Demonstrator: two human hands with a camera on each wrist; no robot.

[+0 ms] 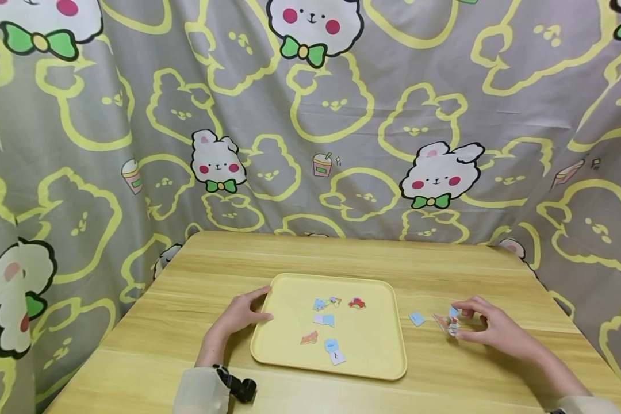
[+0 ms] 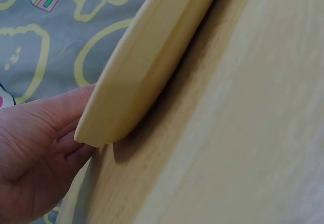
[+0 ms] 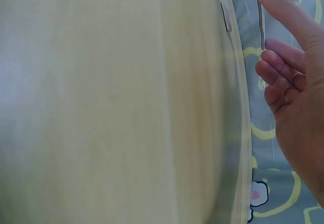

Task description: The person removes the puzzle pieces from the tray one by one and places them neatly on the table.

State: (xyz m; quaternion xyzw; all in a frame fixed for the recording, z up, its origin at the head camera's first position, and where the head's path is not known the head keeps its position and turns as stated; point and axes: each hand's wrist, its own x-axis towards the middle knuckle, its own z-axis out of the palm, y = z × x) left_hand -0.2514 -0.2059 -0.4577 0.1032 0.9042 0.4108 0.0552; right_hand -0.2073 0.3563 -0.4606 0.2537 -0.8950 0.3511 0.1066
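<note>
A yellow tray (image 1: 372, 356) lies on the wooden table with several small jigsaw puzzle pieces on it. Two blue ones lie in a joined-looking pair (image 1: 324, 319), and a red piece (image 1: 357, 303) is near the back. My left hand (image 1: 240, 313) holds the tray's left rim, which also shows close up beside my left hand (image 2: 40, 153) in the left wrist view. To the right of the tray, my right hand (image 1: 489, 328) pinches a puzzle piece (image 1: 452, 323) between thumb and fingers. In the right wrist view that piece (image 3: 261, 24) appears edge-on, its picture hidden.
A blue puzzle piece (image 1: 416, 318) rests on the table (image 1: 341, 253) between the tray and the right hand, and an orange piece (image 1: 440, 322) is just beside the fingers. A patterned curtain (image 1: 341, 144) hangs behind the table and along its sides.
</note>
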